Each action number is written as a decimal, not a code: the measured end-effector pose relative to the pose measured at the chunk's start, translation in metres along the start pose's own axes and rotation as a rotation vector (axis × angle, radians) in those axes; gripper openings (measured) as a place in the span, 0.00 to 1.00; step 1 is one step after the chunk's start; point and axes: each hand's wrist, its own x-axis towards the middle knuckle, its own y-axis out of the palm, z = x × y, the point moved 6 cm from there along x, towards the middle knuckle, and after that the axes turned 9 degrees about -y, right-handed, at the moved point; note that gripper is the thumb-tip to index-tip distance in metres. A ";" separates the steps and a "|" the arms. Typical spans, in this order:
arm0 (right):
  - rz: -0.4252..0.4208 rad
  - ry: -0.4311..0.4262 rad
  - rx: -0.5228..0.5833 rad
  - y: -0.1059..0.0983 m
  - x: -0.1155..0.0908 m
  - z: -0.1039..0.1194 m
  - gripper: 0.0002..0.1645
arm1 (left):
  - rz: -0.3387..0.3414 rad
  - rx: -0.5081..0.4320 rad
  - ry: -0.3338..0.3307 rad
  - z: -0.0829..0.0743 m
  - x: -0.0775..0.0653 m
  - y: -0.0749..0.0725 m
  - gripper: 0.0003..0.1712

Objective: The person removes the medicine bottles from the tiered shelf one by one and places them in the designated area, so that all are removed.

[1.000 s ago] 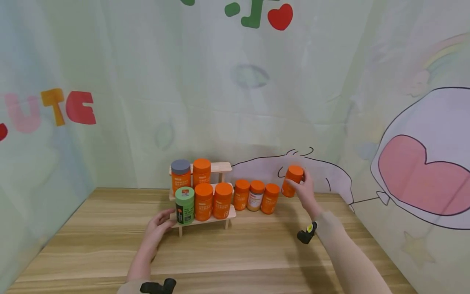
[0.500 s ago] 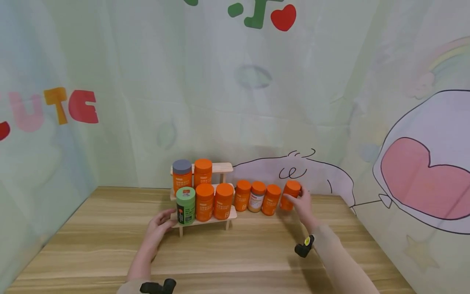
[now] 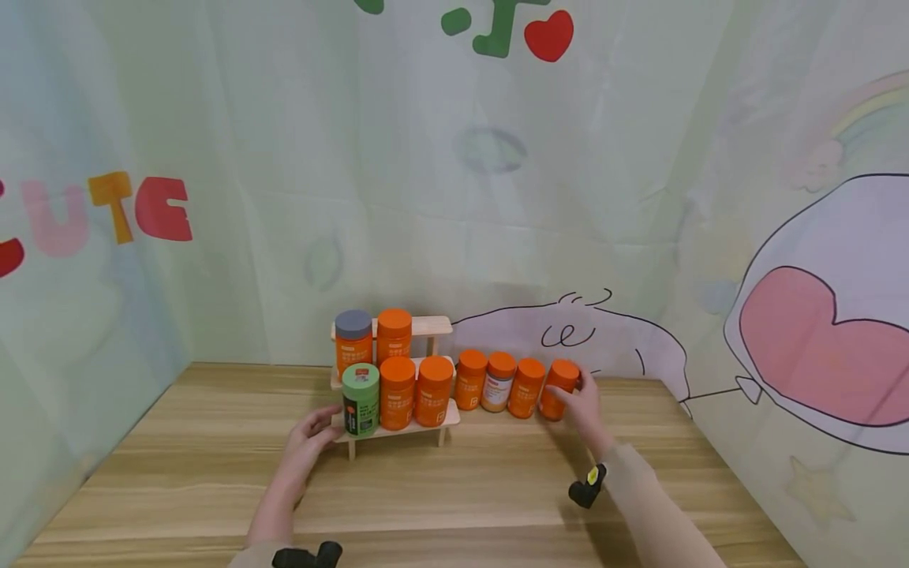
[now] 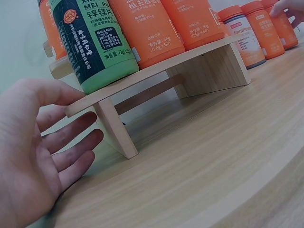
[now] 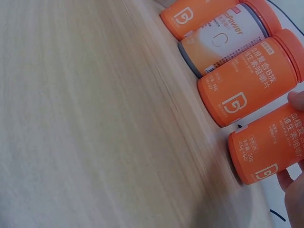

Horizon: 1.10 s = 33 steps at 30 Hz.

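Note:
My right hand (image 3: 584, 404) grips an orange supplement bottle (image 3: 561, 388), fingers round its side, at the right end of a row on the table. In the right wrist view this bottle (image 5: 266, 142) stands close to its orange neighbour (image 5: 249, 85), base down at the tabletop. My left hand (image 3: 310, 434) holds the left end of a small wooden tiered rack (image 3: 415, 430). The left wrist view shows the thumb at the corner of its lower shelf (image 4: 156, 67), the other fingers loosely bent below. Beside that thumb stands a green bottle (image 3: 360, 401).
Two orange bottles (image 3: 398, 394) share the front shelf with the green one. Behind them are a grey-capped bottle (image 3: 353, 335) and another orange one (image 3: 394, 331). A white-labelled bottle (image 3: 498, 386) stands within the table row. A printed curtain (image 3: 398, 197) hangs behind.
My right hand has lowered the orange bottle from above the table to the row's right end. The left hand stays at the rack.

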 end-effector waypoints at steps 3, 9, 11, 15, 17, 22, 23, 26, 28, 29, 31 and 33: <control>-0.001 -0.008 -0.010 0.000 -0.001 -0.001 0.38 | 0.002 0.002 -0.004 0.001 0.001 0.000 0.30; 0.004 -0.006 -0.011 0.001 -0.002 -0.003 0.39 | 0.001 0.003 -0.002 0.001 0.000 0.000 0.31; 0.006 -0.003 -0.008 0.002 -0.002 -0.003 0.39 | -0.003 0.002 -0.004 0.001 0.000 0.000 0.31; 0.015 -0.004 -0.016 0.002 -0.003 -0.003 0.39 | -0.010 -0.001 -0.002 0.000 -0.001 0.000 0.30; 0.020 -0.005 -0.015 0.002 -0.004 -0.003 0.39 | -0.012 -0.002 0.002 -0.001 -0.001 0.000 0.30; 0.037 0.015 -0.006 0.002 -0.004 -0.005 0.41 | -0.012 -0.007 0.008 -0.002 -0.002 0.000 0.30; 0.042 0.021 -0.003 0.002 -0.003 -0.006 0.42 | -0.012 -0.008 0.007 -0.002 -0.002 0.000 0.30; 0.047 0.036 0.031 0.002 -0.004 0.000 0.45 | -0.012 -0.012 0.004 -0.002 -0.002 0.000 0.30; 0.041 0.042 0.050 0.000 -0.005 0.001 0.46 | -0.010 -0.015 0.002 -0.002 -0.002 0.000 0.30; 0.040 0.047 0.057 0.000 -0.005 0.002 0.46 | -0.008 -0.015 0.000 -0.002 -0.002 0.000 0.30; 0.034 0.054 0.063 -0.002 -0.004 -0.001 0.47 | -0.005 -0.015 -0.004 -0.001 -0.001 0.000 0.31; 0.033 0.050 0.070 -0.003 -0.003 -0.001 0.46 | -0.002 -0.015 -0.009 -0.001 -0.001 0.000 0.31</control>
